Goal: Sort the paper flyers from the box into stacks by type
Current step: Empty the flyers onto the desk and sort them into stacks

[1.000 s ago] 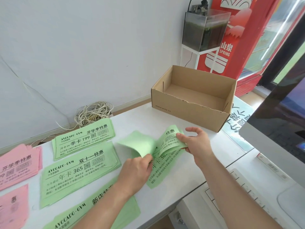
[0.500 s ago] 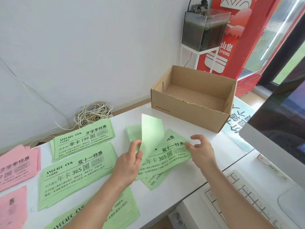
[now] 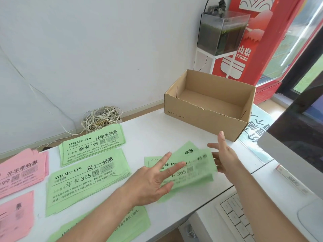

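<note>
Where a single green sheet was held upright half a second ago, the small pile of green flyers point(image 3: 190, 170) is now seen lying flat on the white table point(image 3: 153, 135), between the sorted stacks and the cardboard box point(image 3: 206, 117). Its long axis is laid left to right, tilted slightly up toward the right, and its printed side is turned upward. The left hand point(image 3: 153, 180) is spread over the pile's left end, fingers point(image 3: 164, 159) wide and nothing gripped. The right hand point(image 3: 222, 154) is set at the right end, fingers open, the thumb side touching the paper's edge. To the left, green stacks point(image 3: 90, 175) and pink stacks point(image 3: 21, 170) are arranged.
</note>
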`<state>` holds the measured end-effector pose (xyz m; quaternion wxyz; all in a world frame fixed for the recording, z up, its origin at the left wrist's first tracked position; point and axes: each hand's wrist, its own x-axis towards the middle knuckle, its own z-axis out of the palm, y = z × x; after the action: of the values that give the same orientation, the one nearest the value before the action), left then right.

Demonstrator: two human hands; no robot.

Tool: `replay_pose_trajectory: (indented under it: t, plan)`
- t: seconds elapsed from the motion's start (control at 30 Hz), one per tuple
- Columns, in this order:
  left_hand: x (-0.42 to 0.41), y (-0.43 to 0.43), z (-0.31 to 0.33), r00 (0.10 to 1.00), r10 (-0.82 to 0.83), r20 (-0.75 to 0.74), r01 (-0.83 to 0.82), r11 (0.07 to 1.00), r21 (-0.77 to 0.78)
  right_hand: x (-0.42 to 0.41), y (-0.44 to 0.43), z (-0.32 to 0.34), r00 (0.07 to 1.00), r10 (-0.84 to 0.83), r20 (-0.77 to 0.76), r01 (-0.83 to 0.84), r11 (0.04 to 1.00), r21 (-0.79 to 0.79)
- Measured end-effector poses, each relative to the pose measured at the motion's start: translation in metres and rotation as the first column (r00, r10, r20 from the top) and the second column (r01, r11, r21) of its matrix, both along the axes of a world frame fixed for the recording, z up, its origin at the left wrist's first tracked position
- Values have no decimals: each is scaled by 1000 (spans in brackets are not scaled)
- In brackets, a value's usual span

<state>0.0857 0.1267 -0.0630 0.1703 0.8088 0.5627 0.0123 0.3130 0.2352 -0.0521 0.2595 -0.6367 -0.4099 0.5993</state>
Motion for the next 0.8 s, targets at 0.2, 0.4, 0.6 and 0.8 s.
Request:
replay_pose_trajectory:
  t: [0.2,0.4,0.6,0.8]
  plan:
    - [7,-2,-22,985,35,-172,-21,996,83,2,-3,7,911,313,270,-330,944,21]
    - [4,-6,-27,940,317,128,-324,945,40,-11,-13,9,720,320,616,-497,857,136]
    - [-4,-24,-11,682,541,492,-604,796,-39,-14,-28,47,801,231,552,-489,785,380]
    - [-48,-58,36,183,575,798,-742,613,-271,-50,-47,83,895,330,299,-441,750,493]
